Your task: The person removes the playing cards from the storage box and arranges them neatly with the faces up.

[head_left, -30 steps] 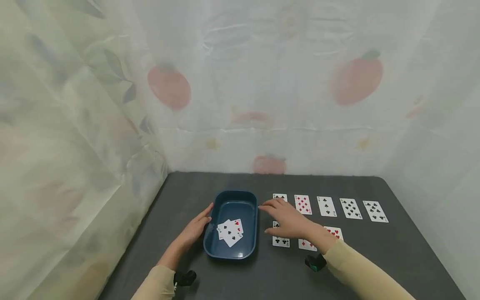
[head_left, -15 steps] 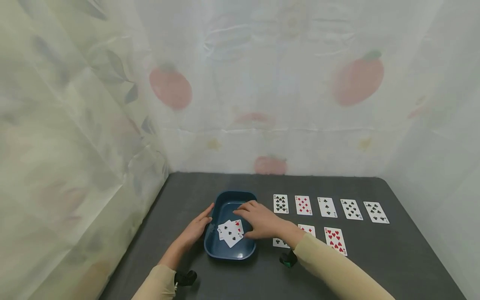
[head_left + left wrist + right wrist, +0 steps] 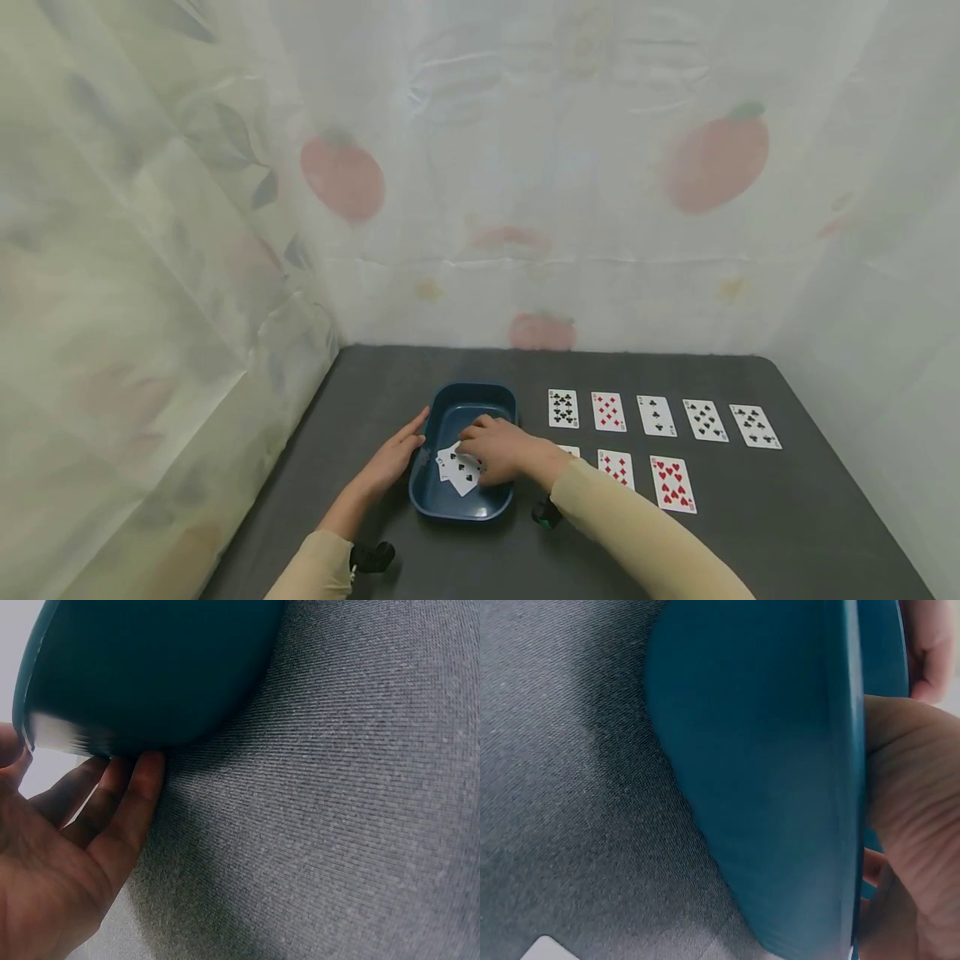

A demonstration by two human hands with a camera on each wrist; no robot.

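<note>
A dark blue rectangular tray (image 3: 438,510) stands on the table, with a few overlapping playing cards (image 3: 461,478) on its bottom. My left hand (image 3: 392,460) rests at the tray's left side. In the left wrist view, the fingers (image 3: 142,787) extend to touch its outer wall, and the thumb is by the rim. Reaching over the right rim, my right hand (image 3: 498,452) is inside the tray, over the cards. Its thumb and fingers look spread apart. The right wrist view hides most of its fingertips behind the tray wall, and the hand covers part of the cards.
Face-up playing cards lie right of the tray in two rows. The back row runs from a clubs card (image 3: 563,408) to another black card (image 3: 755,427). The front row has a diamonds card (image 3: 616,469), a hearts card (image 3: 672,484) and one mostly hidden by the right arm.
My right hand has moved left from above the table cards, over the rim, and down into the tray. The left hand stays at the tray's side.
</note>
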